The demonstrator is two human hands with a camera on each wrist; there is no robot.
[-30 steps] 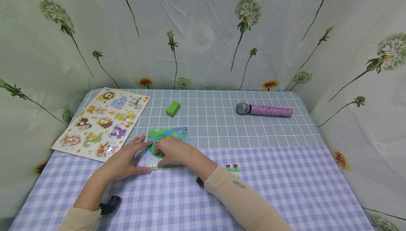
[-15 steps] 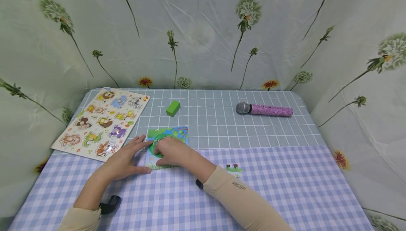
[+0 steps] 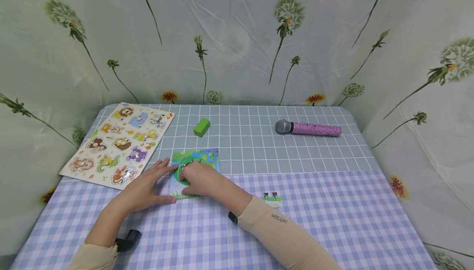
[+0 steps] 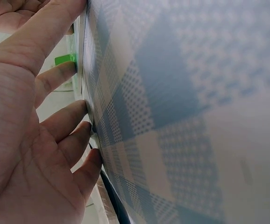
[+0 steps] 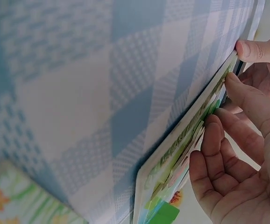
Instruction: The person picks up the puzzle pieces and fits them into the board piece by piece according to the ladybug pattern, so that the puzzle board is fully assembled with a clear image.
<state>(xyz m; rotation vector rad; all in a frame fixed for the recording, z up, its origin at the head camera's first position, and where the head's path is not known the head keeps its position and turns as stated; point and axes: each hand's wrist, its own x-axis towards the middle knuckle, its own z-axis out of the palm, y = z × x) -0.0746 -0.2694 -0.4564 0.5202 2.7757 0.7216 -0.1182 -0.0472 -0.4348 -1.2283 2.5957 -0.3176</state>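
Observation:
A small square picture puzzle board [image 3: 212, 157] with green and blue artwork lies flat at the front of the grey grid surface. My left hand [image 3: 146, 187] stands spread at its left side, index fingertip on the board and thumb by its near left corner. Over the board's middle is my right hand [image 3: 203, 177]. In the right wrist view its thumb and bent index finger take hold of a green puzzle piece [image 5: 214, 106] on the board, the other fingers curled. The piece is mostly hidden. A loose puzzle piece [image 3: 273, 198] lies on the checked cloth, beside the right forearm.
A large animal peg puzzle board [image 3: 122, 144] lies at the left. Behind the small board is a green block [image 3: 201, 127]. A pink glittery microphone [image 3: 309, 129] lies at the back right. A blue-and-white checked cloth [image 3: 326, 220] covers the table's front.
The right hand shifts only very slightly on the board. The left hand keeps its place, and the other objects stay where they were.

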